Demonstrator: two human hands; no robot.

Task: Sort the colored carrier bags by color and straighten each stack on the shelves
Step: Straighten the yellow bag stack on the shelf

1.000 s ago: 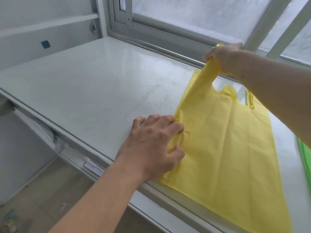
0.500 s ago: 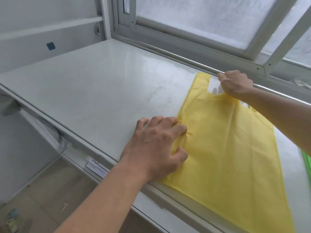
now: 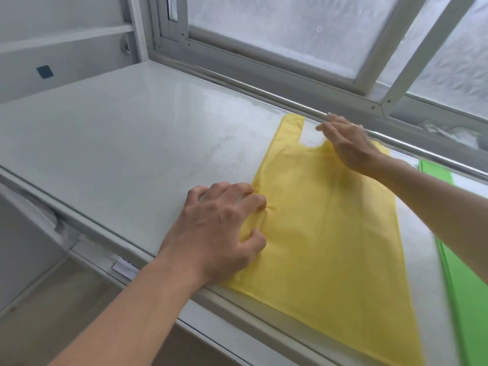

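Yellow bag (image 3: 324, 228): it is lying flat on the white shelf (image 3: 126, 143), handles toward the window and bottom seam at the shelf's front edge. This is where I am laying out the yellow ones.

Left hand (image 3: 219, 231): I am pressing it down on the bag's left edge, fingers curled and bunching a little fold of fabric under the tips. I am gripping only that pinch of cloth, to keep the thin bag from sliding while the other hand is working.

Right hand (image 3: 346, 143): I am laying it open and flat over the handle end, palm down, fingers spread toward the rail at the back. It is closing on nothing; I judge it is smoothing the top so the handles lie straight.

Left handle: it is showing clear and flat beside my right hand. The other handle is mostly hidden under my wrist, so I cannot tell how it lies.

Green bag (image 3: 472, 286): it is lying to the right of the yellow one, a strip of bare shelf between them, keeping the colours apart.

Stage: I judge I am squaring up this one bag.

Risk: the fold under my left fingers may stay as a crease unless I am easing it out.
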